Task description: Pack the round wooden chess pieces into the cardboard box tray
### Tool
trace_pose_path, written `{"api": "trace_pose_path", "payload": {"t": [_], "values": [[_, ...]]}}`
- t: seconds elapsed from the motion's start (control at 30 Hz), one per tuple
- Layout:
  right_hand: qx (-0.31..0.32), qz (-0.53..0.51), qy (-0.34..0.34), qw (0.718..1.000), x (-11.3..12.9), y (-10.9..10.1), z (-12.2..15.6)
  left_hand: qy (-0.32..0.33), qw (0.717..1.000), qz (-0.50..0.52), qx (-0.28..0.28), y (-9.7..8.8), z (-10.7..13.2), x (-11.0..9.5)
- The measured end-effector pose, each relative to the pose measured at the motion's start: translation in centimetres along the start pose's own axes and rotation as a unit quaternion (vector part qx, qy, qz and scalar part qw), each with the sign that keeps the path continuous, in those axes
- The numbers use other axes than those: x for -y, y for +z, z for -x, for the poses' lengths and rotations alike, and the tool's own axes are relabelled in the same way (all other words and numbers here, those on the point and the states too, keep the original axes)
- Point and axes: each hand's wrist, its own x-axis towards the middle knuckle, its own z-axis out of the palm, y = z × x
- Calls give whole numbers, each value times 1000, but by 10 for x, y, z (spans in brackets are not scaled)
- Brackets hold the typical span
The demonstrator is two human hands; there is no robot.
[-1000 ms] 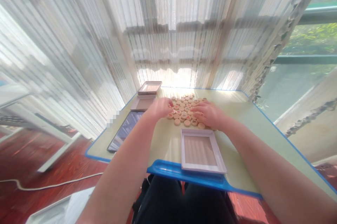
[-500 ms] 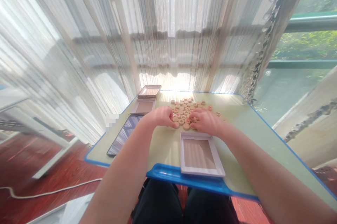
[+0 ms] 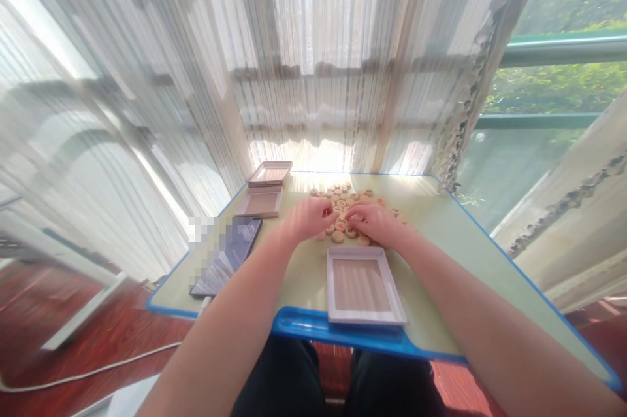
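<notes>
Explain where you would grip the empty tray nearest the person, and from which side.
Probably pinch the tray by its raised rim on both long sides, from above: it lies flat, open upward, with xiangqi pieces by its far edge.

your pale green surface (image 3: pixel 441 253) has a bright blue rim. the round wooden pieces (image 3: pixel 343 198) are tan with red or black marks. the empty tray (image 3: pixel 365 283) has a white frame.

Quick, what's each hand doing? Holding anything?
Left hand: curled on the wooden game pieces; holding one cannot be told.
Right hand: curled over the same pieces; cannot be told either.
</notes>
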Motion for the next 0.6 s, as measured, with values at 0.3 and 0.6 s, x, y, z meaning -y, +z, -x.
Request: {"api": "trace_pose_path", "payload": {"t": [0.3, 0.6], "values": [[-124, 23, 175, 976, -32, -30, -2, -21, 998, -66, 3, 10, -2, 2], [-135, 84, 327, 932, -99, -40, 8, 11, 997, -35, -62, 6, -4, 3]]}}
